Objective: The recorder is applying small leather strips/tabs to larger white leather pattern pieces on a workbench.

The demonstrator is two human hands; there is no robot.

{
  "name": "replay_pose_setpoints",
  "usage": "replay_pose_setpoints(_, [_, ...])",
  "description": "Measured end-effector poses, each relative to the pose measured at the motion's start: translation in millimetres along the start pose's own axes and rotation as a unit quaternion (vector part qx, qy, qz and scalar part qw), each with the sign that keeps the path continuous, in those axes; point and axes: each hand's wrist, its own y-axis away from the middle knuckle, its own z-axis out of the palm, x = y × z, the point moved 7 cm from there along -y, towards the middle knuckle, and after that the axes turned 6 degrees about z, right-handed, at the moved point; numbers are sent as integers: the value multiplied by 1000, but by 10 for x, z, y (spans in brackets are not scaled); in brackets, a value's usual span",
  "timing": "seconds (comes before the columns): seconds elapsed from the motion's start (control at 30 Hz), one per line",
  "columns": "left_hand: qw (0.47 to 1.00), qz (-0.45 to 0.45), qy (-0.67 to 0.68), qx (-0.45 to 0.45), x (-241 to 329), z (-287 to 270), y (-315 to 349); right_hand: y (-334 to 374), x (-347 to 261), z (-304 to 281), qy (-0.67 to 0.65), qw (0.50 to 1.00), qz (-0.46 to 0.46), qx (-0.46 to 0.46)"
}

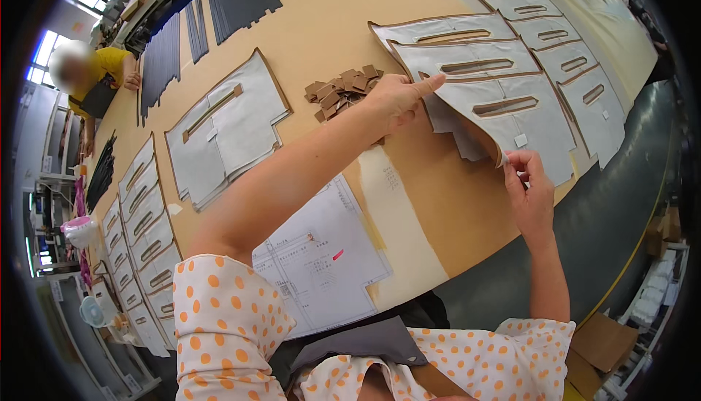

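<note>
- At the right grip (531, 191), thumb and fingers are pinched together on the near corner of a grey slotted panel (539, 125), whose brown edge is lifted.
- Beside the left grip (398, 101), the same panel is met by an outstretched digit; whether this grip is closed on it cannot be told.
- Beyond the right grip, similar panels (588, 113) are laid out on the bench (467, 207).
- Just left of the left grip, small brown pieces (330, 100) are heaped.
- Below the left grip, a printed sheet (332, 284) is partly covered by the forearm.
</note>
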Motion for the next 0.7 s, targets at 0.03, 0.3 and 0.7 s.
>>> replay_pose_setpoints(0.03, [1000,-2,2,-7,0,-49,79,-33,18,-64,6,1000,5,1])
replay_pose_setpoints(0.3, [990,121,7,69,-148,-984,1385,-366,-159,-634,-147,989,-11,30])
replay_pose_setpoints(0.7, [936,119,286,166,-1915,-1217,3439,1520,-2363,1052,-10,893,-432,-128])
